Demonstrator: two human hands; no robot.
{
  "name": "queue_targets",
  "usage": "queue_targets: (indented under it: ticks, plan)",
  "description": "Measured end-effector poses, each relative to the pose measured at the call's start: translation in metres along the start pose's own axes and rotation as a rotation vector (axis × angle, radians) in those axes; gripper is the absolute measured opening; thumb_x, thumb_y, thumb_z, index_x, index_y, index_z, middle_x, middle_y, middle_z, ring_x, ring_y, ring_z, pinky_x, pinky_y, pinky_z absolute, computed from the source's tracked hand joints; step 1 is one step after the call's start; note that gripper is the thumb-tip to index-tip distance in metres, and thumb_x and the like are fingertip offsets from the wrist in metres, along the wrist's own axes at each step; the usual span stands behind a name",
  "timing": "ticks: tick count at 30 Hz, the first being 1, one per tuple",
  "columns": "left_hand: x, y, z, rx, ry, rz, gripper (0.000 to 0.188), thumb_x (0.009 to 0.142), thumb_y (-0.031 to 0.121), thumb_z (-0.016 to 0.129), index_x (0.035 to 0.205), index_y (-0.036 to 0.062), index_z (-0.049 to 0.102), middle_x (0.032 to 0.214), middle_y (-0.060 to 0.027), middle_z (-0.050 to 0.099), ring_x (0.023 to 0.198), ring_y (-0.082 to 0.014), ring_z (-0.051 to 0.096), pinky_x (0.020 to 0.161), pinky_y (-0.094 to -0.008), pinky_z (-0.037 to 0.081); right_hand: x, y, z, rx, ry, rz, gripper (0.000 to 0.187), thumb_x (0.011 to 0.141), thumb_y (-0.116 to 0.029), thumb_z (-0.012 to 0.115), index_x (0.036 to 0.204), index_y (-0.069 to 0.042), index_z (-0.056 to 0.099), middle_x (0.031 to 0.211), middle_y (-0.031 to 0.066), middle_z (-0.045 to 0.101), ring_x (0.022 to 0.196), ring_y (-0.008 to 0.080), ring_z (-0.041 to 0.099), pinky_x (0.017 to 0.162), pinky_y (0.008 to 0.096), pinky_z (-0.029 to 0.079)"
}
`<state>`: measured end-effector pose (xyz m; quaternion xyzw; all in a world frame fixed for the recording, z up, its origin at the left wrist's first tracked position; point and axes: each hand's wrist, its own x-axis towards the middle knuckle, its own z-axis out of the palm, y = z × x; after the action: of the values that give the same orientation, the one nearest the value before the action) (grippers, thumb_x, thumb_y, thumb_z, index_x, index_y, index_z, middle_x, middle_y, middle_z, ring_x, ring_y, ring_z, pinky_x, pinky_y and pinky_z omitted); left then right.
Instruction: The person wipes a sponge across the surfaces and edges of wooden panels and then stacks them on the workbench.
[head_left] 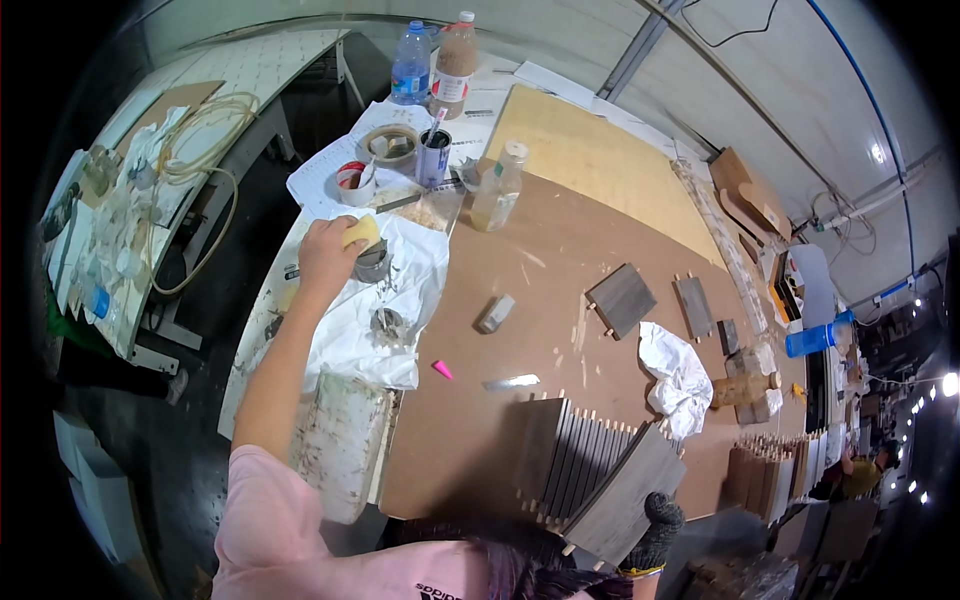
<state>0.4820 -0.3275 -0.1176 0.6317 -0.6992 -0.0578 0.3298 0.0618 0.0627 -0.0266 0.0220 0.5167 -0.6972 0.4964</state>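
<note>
My left hand [327, 260] is closed round a yellow sponge [361, 232], just above a small round pot [373, 267] with dark stuff at its rim. A crumpled white sheet [422, 268] lies beneath the pot, and a smaller dark-smeared cup [389, 326] also sits on it. Down at the lower right, my right hand [657, 532], in a dark grey knitted glove, grips the edge of a grey wooden panel [622, 498] fitted with dowels. That panel is tilted beside a row of similar doweled panels [572, 450]. The right fingers are partly hidden.
On the brown tabletop [480, 430] lie a grey block [496, 314], a pink cap [442, 370], loose panels [621, 301] and crumpled white paper [675, 378]. A bottle [498, 190], tape rolls [388, 146] and a pen cup [433, 160] stand farther back.
</note>
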Motion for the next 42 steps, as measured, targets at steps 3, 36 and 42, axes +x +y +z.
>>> queue_targets:
  ticks: [3, 36, 42]
  plan:
    - [-0.002, 0.005, -0.008, -0.492, 0.009, -0.172, 0.030, 0.089, 0.021, 0.073, 0.110, 0.0010, 0.068, 0.097, -0.0142, 0.070, 0.089, -0.0271, 0.067, 0.082, -0.0371, 0.054, -0.004, 0.001, 0.009, -0.050, 0.010, -0.053, 0.071, 0.073, -0.003, 0.062, 0.142, -0.001, 0.047, 0.121, 0.0158, 0.063, 0.109, 0.0329, 0.064, 0.096, 0.0487, 0.055]
    - [-0.221, 0.345, -0.054, -0.739, -0.336, 0.875, 0.051, 0.060, 0.011, 0.077, 0.109, -0.0005, 0.069, 0.095, -0.0133, 0.063, 0.075, -0.0270, 0.057, 0.065, -0.0360, 0.046, 0.012, -0.088, -0.054, -0.119, -0.282, 0.048, 0.052, 0.090, -0.010, 0.065, 0.139, 0.000, 0.050, 0.123, 0.0151, 0.065, 0.109, 0.0276, 0.067, 0.094, 0.0440, 0.057]
    - [-0.236, 0.370, -0.056, -0.765, -0.356, 0.929, 0.057, 0.054, 0.008, 0.081, 0.110, 0.0004, 0.071, 0.094, -0.0097, 0.064, 0.076, -0.0271, 0.059, 0.062, -0.0363, 0.049, 0.017, -0.103, -0.083, -0.148, -0.294, 0.047, 0.050, 0.090, -0.010, 0.065, 0.137, 0.002, 0.051, 0.121, 0.0156, 0.066, 0.106, 0.0269, 0.068, 0.094, 0.0430, 0.058]
